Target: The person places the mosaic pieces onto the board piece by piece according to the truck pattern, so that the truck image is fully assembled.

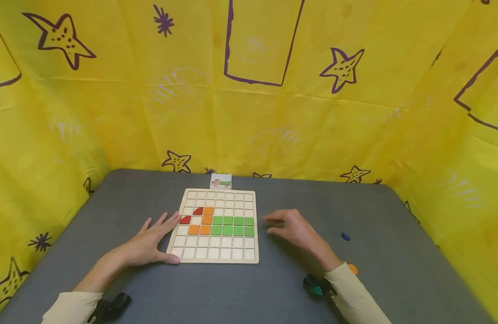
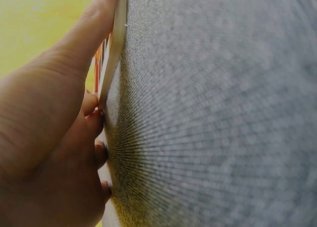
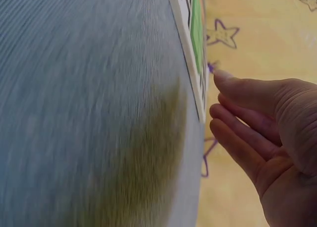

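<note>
A pale wooden grid board lies flat on the table. Set in its cells are orange squares, two rows of green squares and two red rounded pieces. My left hand rests along the board's left edge, fingers spread toward the upper side and thumb on the lower left corner. To the right of the board my right hand hovers over the table with bent, relaxed fingers. In the right wrist view its thumb stands apart from the fingers and nothing is between them.
Behind the board's top edge a small picture card shows a coloured grid pattern. On the right lie a dark blue piece and an orange piece, partly hidden by the right sleeve. Yellow cloth walls off the grey table.
</note>
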